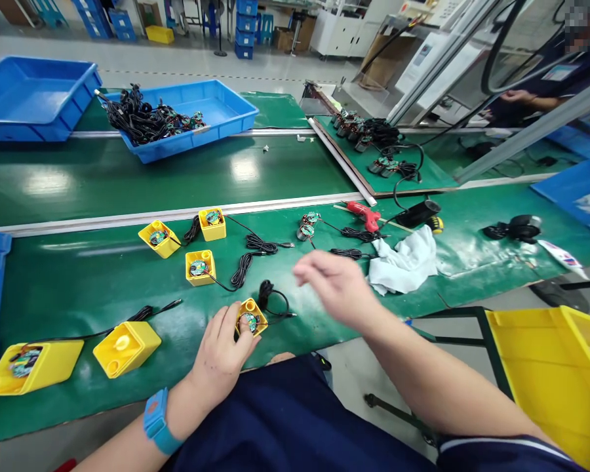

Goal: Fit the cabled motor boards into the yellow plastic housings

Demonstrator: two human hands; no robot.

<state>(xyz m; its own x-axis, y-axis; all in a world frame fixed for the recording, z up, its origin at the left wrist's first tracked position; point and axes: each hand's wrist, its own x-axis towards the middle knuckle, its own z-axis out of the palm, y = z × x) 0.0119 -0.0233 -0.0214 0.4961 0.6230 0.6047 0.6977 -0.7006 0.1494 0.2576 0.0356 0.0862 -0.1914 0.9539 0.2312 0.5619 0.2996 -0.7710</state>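
On the green table, the left hand had its grip pressed together on a round circuit board, which sat in a small yellow holder, with a coiled black cable just beside it. Farther right, the blurred right hand hung above the table, its grip spread and holding nothing, near a crumpled white cloth.

you can read no text here. the print on the tube at your right, the badge on the person at the far right, and the markings on the round boards are too small or blurred to tell.
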